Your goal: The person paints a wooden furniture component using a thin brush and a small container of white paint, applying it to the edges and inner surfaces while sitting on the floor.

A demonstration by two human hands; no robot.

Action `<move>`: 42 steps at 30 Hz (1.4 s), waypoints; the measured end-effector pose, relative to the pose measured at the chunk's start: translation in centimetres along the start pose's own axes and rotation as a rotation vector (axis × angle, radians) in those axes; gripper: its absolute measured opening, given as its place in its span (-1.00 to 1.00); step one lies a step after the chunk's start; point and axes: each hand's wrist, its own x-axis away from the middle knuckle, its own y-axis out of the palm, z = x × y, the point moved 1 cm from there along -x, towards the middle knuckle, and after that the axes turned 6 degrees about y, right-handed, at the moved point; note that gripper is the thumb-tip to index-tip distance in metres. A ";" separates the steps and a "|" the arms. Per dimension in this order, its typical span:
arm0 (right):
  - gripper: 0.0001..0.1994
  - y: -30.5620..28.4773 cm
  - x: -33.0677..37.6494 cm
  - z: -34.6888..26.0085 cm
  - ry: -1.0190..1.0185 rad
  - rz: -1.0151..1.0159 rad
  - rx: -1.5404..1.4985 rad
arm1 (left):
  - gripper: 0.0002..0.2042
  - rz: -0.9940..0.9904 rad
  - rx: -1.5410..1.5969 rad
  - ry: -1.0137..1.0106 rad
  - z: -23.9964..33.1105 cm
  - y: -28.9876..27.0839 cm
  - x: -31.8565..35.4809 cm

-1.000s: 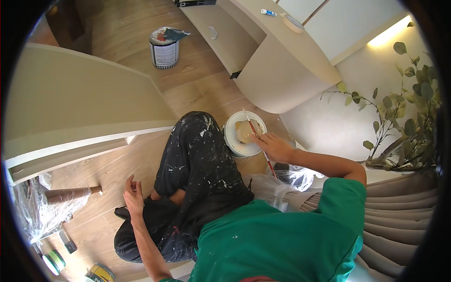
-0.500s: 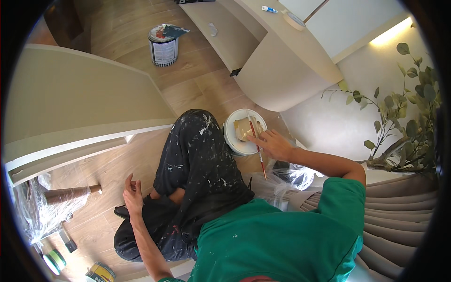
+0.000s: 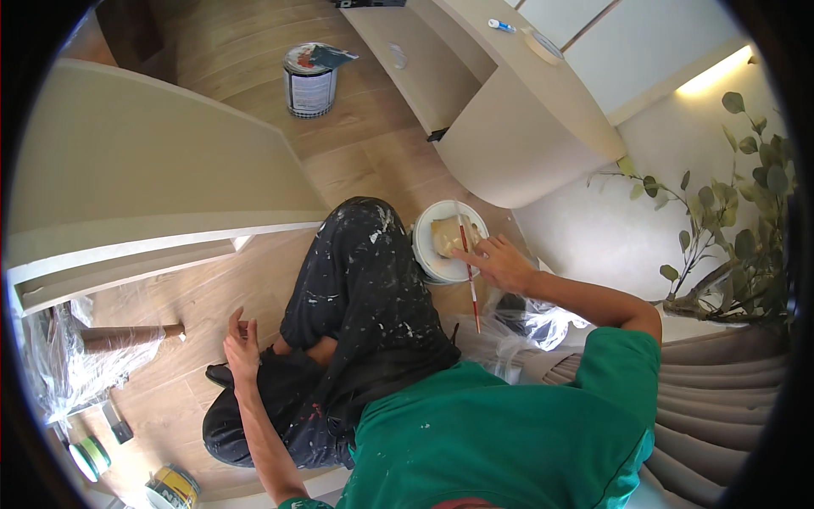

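My right hand is over the right rim of a round white tub, its fingers closed around a thin red-handled paintbrush. The brush's pale tip points away from me across the tub, and its handle end hangs past the near side. A beige, wrinkled patch sits on the tub's top; I cannot tell if it is paint or a scrap of material. My left hand hovers by my crossed legs, holding nothing, its fingers loosely bent and apart.
A paint can with a smeared top stands on the wood floor ahead. A beige panel is at left, a curved cabinet ahead right. Clear plastic, leafy branches, a tape roll and a yellow can surround me.
The view has shifted slightly. The paintbrush has turned a little and now lies more in line with my gaze. My left hand stays almost the same.
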 end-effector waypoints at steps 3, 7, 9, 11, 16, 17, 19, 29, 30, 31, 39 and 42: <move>-0.26 -1.0 -0.2 0.5 -0.040 0.043 -0.074 | -0.62 0.045 0.028 -0.021 -1.6 0.6 0.5; -0.32 -2.5 -2.5 -1.8 -0.057 0.289 -0.213 | -0.63 0.098 0.050 0.018 -1.0 -1.0 -0.3; -0.34 -5.2 -5.4 -3.6 -0.100 0.408 -0.272 | -0.64 0.191 0.213 -0.078 -1.8 -2.3 -0.7; -0.35 -8.0 -9.5 -6.1 -0.141 0.441 -0.362 | -0.62 0.265 0.445 -0.195 -2.1 -4.4 -1.2; -0.28 -13.7 -20.5 -15.7 -0.291 0.616 -0.662 | -0.45 0.569 0.663 -0.114 -0.3 -10.6 -3.6; -0.23 -14.1 -22.6 -17.4 -0.375 0.655 -0.700 | -0.42 0.626 0.692 -0.067 1.0 -12.0 -4.5; -0.15 -15.0 -26.0 -21.6 -0.474 0.712 -0.723 | -0.34 0.735 0.703 -0.009 2.1 -14.6 -6.2; -0.17 -13.0 -32.7 -27.4 -0.418 0.809 -0.711 | -0.46 0.833 0.578 0.034 3.3 -23.4 -13.5; -0.19 -12.8 -32.6 -27.2 -0.422 0.807 -0.734 | -0.50 0.921 0.565 0.103 3.8 -23.5 -13.7; -0.21 -12.7 -32.5 -27.0 -0.427 0.805 -0.759 | -0.52 0.930 0.517 0.113 3.3 -23.6 -14.0; -0.32 -11.7 -33.6 -20.0 -0.387 0.685 -0.814 | -0.69 1.039 0.246 0.170 8.6 -21.2 -12.0; -0.47 -10.9 -34.6 -16.8 -0.289 0.507 -0.977 | -0.75 1.064 0.296 0.187 12.0 -19.8 -11.0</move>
